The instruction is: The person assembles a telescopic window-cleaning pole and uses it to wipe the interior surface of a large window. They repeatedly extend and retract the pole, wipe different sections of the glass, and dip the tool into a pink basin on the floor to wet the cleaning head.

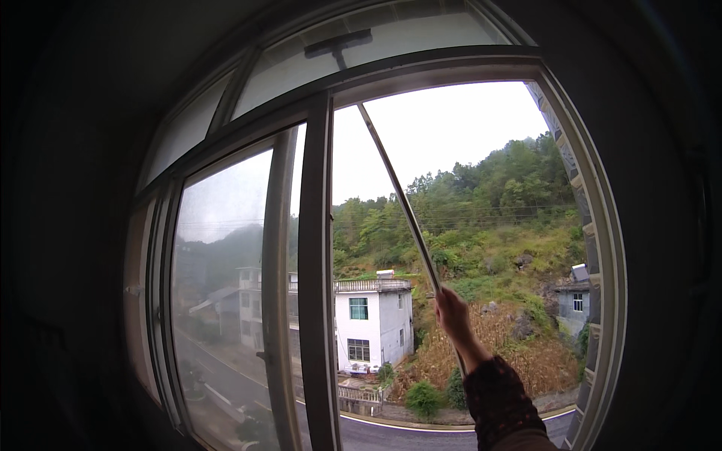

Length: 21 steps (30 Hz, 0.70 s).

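Note:
My right hand is closed around the lower part of a long metal pole, with the arm stretched out through the open side of the window. The pole slants up and to the left, passing behind the top rail of the opening. At its upper end is a dark, wide squeegee-like head, seen through the upper pane on its outer side. Whether the head touches the glass I cannot tell. A short length of pole shows below the hand, beside the dark patterned sleeve. My left hand is out of view.
The sliding sash on the left has hazy glass. A vertical frame post borders the opening on its left, the right jamb on its right. Outside lie a road, a white house and a wooded hillside.

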Tool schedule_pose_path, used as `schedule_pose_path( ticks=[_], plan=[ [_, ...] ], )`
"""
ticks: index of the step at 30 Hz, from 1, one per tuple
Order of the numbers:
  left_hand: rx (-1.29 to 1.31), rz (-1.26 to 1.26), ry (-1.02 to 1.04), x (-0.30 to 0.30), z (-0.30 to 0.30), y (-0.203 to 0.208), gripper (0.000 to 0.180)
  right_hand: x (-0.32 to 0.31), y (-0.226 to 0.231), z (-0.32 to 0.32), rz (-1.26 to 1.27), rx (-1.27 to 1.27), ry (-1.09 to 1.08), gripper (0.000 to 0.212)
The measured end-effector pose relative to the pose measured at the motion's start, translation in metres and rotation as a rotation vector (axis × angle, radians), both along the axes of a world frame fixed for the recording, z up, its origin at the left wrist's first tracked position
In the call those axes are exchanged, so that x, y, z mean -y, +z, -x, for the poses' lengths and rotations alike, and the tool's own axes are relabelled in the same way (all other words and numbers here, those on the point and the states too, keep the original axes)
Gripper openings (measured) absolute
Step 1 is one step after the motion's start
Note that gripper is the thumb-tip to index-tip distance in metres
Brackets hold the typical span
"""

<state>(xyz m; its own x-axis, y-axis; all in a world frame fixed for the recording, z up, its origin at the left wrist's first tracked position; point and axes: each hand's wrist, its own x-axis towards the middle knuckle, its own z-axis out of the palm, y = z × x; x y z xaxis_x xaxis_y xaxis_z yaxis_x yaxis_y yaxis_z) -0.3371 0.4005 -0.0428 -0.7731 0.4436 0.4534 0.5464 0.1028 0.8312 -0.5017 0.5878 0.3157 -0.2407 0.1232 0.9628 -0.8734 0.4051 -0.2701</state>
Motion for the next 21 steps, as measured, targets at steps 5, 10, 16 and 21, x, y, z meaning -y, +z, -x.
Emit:
schedule_pose_path(
  ticks=[5,10,16,21],
  plan=[
    [-0.165,0.001,-0.002,0.013,-0.013,0.019,0.031,-0.045,-0.167,-0.058,0.004,0.136,-0.009,0.016],
    [0.033,-0.069,-0.111,-0.019,0.052,-0.035,0.030,-0.059,-0.216,-0.089,0.130,0.220,0.294,0.023],
    [0.027,-0.015,-0.080,-0.004,0.039,-0.021,0.028,-0.032,-0.055,-0.023,0.121,0.111,0.381,0.024],
    [-0.090,0.005,-0.043,0.014,0.012,0.010,0.029,0.010,0.090,-0.008,0.125,0.032,0.327,0.024]
  ],
)
